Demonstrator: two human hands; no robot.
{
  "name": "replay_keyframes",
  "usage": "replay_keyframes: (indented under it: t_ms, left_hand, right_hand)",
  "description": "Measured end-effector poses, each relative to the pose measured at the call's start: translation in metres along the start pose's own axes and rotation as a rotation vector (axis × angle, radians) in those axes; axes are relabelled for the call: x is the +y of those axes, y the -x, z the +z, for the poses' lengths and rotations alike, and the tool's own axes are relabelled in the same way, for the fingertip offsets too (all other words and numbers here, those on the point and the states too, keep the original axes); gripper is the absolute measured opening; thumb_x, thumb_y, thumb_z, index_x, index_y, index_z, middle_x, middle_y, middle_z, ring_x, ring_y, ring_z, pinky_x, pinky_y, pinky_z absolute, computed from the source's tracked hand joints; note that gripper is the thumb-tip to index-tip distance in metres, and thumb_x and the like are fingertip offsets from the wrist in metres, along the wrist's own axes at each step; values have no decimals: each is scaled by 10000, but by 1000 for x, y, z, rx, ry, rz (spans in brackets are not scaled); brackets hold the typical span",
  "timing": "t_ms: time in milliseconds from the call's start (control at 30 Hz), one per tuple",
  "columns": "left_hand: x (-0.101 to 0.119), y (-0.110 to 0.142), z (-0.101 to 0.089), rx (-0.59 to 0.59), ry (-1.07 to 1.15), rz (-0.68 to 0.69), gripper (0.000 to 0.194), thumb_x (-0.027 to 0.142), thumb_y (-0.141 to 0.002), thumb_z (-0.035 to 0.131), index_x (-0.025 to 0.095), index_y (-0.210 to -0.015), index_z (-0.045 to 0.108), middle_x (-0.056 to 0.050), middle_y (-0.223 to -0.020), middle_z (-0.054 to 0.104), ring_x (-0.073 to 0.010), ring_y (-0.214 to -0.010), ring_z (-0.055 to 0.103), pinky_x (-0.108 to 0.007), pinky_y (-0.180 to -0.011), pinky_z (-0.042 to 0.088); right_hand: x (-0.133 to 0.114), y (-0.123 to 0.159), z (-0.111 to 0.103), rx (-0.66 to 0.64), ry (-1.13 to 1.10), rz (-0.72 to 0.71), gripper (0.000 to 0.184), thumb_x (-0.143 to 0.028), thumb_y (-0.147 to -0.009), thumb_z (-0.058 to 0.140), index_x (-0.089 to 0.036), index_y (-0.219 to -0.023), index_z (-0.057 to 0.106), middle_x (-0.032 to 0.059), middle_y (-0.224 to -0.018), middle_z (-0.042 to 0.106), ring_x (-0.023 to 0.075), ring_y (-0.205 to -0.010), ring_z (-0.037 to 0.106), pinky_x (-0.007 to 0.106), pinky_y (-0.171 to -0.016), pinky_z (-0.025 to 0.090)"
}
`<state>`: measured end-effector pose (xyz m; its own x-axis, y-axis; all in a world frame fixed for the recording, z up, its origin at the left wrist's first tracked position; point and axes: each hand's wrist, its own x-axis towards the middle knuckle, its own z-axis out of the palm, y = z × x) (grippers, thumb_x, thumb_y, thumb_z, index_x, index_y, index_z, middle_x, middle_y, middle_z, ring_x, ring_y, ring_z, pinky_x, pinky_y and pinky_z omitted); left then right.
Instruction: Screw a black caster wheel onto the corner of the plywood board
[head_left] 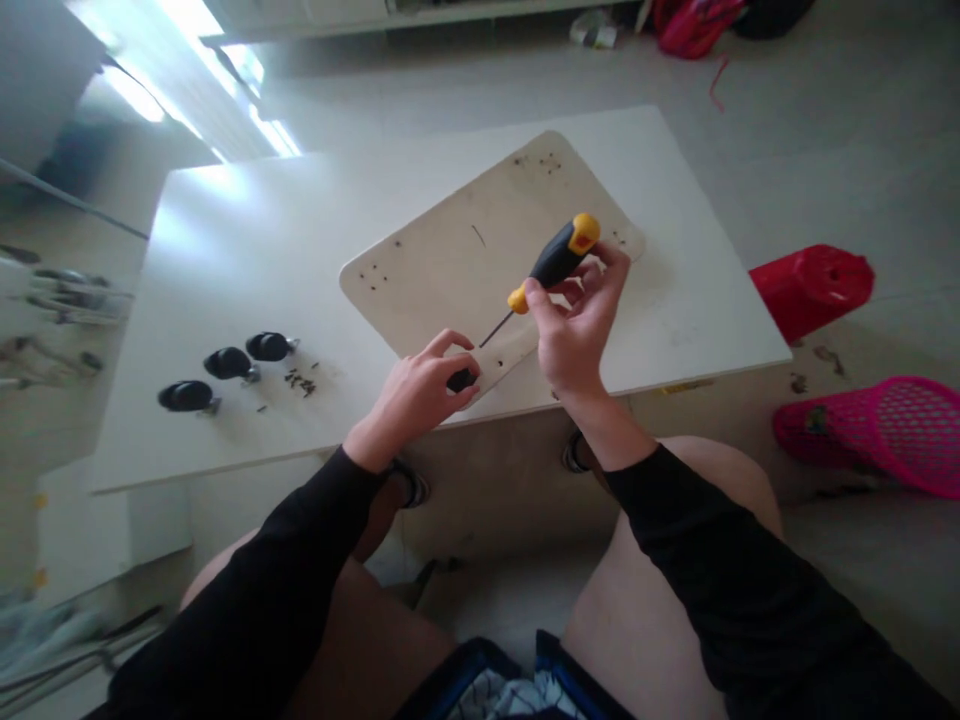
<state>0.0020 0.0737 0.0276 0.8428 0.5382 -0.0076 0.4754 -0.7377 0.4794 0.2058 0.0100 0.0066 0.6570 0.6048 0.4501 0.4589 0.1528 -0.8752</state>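
Observation:
A pale board [442,270] with rounded corners and clusters of small screw holes lies flat on a white tabletop. At its near edge my left hand [416,395] is closed around a black caster [460,380], mostly hidden by the fingers. My right hand [581,335] grips a black and yellow screwdriver [556,258], tilted with its tip pointing down near the left fingertips. Whether the tip touches a screw I cannot tell. To the left lie three black casters [227,363] beside a small pile of dark screws [302,383].
The white table [240,240] ends just before my knees. On the floor to the right are a red bin [810,285] and a pink mesh basket [877,430], both on their sides. A red bag [690,25] lies beyond the far side.

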Motion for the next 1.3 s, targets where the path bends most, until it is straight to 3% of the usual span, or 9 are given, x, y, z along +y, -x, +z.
replay_keyframes:
  t_ms: [200, 500, 800, 967, 1067, 1167, 1300]
  left_hand:
    - [-17, 2, -11, 22, 39, -44, 404, 274, -867, 738, 272, -1271, 726, -52, -1274, 707, -138, -721, 613, -316, -710, 534]
    - [-39, 0, -13, -2, 170, 0, 291, 315, -837, 787, 259, -1116, 730, -10, -1080, 668, -74, -568, 500, -287, -593, 461]
    - [-36, 0, -12, -66, 223, -81, 365, 331, -773, 834, 245, -1062, 628, 31, -940, 644, -88, -576, 570, -265, -563, 476]
    - [-42, -4, -9, -117, 320, -108, 322, 339, -804, 829, 248, -1059, 655, 40, -850, 626, -103, -594, 570, -254, -559, 479]
    - [-48, -7, -8, -103, 415, -167, 217, 398, -922, 747, 237, -1051, 681, 23, -821, 618, -110, -610, 554, -258, -571, 479]
    - [-51, -10, -6, -58, 490, -236, 204, 414, -1011, 633, 226, -1031, 709, -3, -851, 625, -118, -626, 567, -263, -566, 471]
    - [-48, -15, -3, -33, 571, -224, 223, 396, -1014, 654, 229, -1107, 768, -36, -1017, 668, -95, -614, 563, -262, -551, 480]
  right_hand:
    - [-18, 6, 5, -73, -41, 31, 622, -275, -976, 663, -400, -1522, 395, 56, -1253, 607, 183, -1032, 700, 319, -767, 693]
    - [-32, 8, 1, -177, -115, -11, 466, -165, -886, 645, -302, -1319, 544, 10, -1128, 667, 139, -919, 670, 281, -754, 673]
    - [-28, 9, 6, -180, -206, 94, 423, -199, -860, 664, -293, -1261, 573, 5, -1085, 681, 144, -896, 674, 297, -713, 671]
    - [-27, 11, 2, -182, -186, 37, 426, -200, -859, 673, -288, -1267, 586, 13, -1083, 690, 148, -908, 686, 289, -718, 685]
    - [-27, 12, -2, -200, -169, -2, 469, -164, -847, 674, -288, -1291, 592, 19, -1139, 718, 143, -938, 704, 269, -743, 689]
    - [-28, 11, -6, -225, -173, -24, 527, -128, -823, 673, -288, -1320, 608, 26, -1203, 746, 145, -962, 726, 264, -762, 692]
    - [-32, 7, -11, -290, -208, -25, 586, -103, -804, 673, -290, -1359, 649, 43, -1287, 767, 152, -977, 761, 284, -789, 708]
